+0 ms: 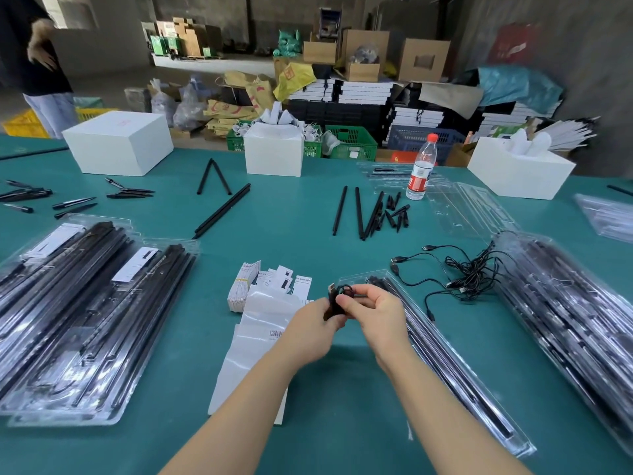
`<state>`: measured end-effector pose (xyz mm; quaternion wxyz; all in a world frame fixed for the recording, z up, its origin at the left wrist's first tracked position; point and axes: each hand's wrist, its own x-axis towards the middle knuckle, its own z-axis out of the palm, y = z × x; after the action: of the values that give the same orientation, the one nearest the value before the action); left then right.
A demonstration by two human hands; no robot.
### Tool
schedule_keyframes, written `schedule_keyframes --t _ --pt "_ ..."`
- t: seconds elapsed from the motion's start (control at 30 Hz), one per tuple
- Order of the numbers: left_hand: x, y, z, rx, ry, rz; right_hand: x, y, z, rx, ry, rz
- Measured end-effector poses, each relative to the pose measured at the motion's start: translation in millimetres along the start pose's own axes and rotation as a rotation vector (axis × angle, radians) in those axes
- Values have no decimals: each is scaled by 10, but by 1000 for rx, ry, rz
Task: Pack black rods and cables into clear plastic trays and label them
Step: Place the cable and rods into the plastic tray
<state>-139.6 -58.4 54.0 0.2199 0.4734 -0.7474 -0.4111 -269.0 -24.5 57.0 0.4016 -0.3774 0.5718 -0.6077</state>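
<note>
Coiling a black cable (337, 298) between both hands — left hand (313, 329) pinches the bundle, right hand (371, 308) grips the loop, just above table centre. Step looks like cable prep; next move, prob. tucking it into the open tray (445, 365) at 4 o'clock, w/ rods already in. Loose cables (469, 272) crowd 2 o'clock, label sheets (260, 323) at 9 — bare green table (342, 423) at 6 gives room.
</note>
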Motion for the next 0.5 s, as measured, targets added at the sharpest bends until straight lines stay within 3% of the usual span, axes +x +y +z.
schedule_keyframes --t 0.17,0.37,0.5 --pt "121 -79 -96 -7 77 -38 52 -44 -39 -98 -192 -32" --pt "167 -129 -124 -216 123 -115 84 171 -142 -956 -268 -129" --pt "175 -153 -62 -204 131 -116 156 319 -108 -1145 -333 -245"
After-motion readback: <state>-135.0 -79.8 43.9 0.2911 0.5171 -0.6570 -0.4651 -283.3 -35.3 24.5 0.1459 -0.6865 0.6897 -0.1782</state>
